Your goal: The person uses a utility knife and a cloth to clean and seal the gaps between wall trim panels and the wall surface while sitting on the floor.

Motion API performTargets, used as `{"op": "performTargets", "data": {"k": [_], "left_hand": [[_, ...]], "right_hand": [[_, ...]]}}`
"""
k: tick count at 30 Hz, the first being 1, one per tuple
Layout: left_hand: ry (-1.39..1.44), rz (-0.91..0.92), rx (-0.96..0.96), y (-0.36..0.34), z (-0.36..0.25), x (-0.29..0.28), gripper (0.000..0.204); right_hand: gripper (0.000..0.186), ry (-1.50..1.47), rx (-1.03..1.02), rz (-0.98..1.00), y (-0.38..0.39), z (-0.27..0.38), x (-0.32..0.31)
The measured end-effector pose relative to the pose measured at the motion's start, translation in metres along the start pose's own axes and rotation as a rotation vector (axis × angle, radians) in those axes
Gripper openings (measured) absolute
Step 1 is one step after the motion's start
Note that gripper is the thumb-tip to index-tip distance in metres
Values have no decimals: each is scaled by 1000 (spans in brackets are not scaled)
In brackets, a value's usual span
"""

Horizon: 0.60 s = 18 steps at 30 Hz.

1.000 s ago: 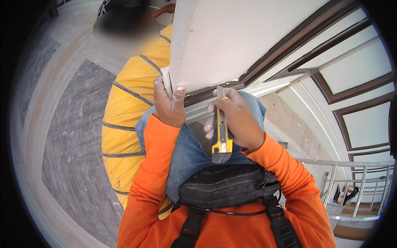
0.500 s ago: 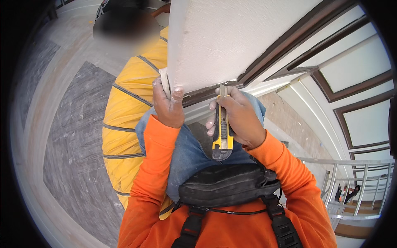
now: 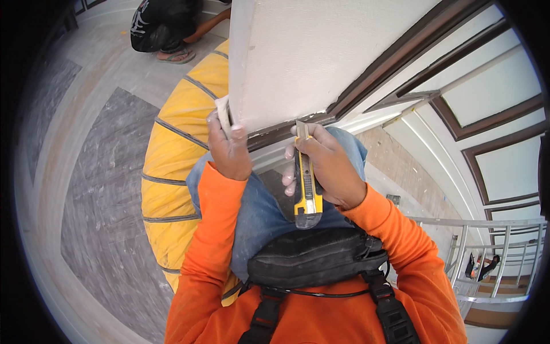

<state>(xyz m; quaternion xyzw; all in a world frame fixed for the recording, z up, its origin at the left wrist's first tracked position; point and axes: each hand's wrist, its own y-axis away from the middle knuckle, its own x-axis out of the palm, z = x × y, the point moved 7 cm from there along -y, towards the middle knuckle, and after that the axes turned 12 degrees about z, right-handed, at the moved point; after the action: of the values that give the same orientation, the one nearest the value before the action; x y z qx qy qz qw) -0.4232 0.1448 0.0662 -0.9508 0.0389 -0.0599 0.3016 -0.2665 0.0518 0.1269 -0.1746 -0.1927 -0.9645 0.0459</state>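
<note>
In my right hand is a yellow and black utility knife. Its blade points away from me, its tip near the dark brown trim along the lower edge of a white panel; I cannot tell whether it touches. Pale powder or paste coats the fingertips of both hands. My left hand is closed on a small off-white folded piece, cloth or paper, beside the panel's left edge. Those fingers are slightly blurred.
A ribbed yellow duct curves along my left side. At the upper left a person in black crouches on the floor. A metal rail frame stands at the lower right. White walls with brown mouldings line the right.
My right hand and the knife have drawn slightly toward me, off the trim. My left hand has shifted a little left. The crouching person has moved back.
</note>
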Motion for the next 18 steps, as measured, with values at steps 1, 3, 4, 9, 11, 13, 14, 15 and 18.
{"op": "performTargets", "data": {"k": [1, 3, 4, 9, 11, 13, 14, 15, 18], "left_hand": [[110, -1, -8, -3, 1, -1, 62], [328, -5, -23, -7, -1, -7, 54], [248, -95, -69, -1, 2, -17, 50], [-424, -39, 125, 26, -47, -23, 33], [-629, 196, 287, 22, -82, 0, 32], [-730, 355, 314, 21, -90, 15, 35], [-760, 371, 274, 20, -88, 16, 38], [-789, 387, 234, 18, -87, 18, 41], [-911, 524, 192, 7, -94, 36, 43]], "right_hand": [[26, -19, -2, 4, 2, -1, -5], [27, -23, -16, 21, 5, 0, -16], [27, -15, -29, 32, 7, 0, -24], [23, -56, -113, -58, 21, 0, -72], [22, -109, -131, -96, 24, 0, -84], [22, -131, -151, -130, 27, 0, -96], [22, -131, -159, -123, 27, 0, -99], [21, -131, -157, -113, 28, 0, -102], [19, -145, -153, -99, 29, -1, -114]]}}
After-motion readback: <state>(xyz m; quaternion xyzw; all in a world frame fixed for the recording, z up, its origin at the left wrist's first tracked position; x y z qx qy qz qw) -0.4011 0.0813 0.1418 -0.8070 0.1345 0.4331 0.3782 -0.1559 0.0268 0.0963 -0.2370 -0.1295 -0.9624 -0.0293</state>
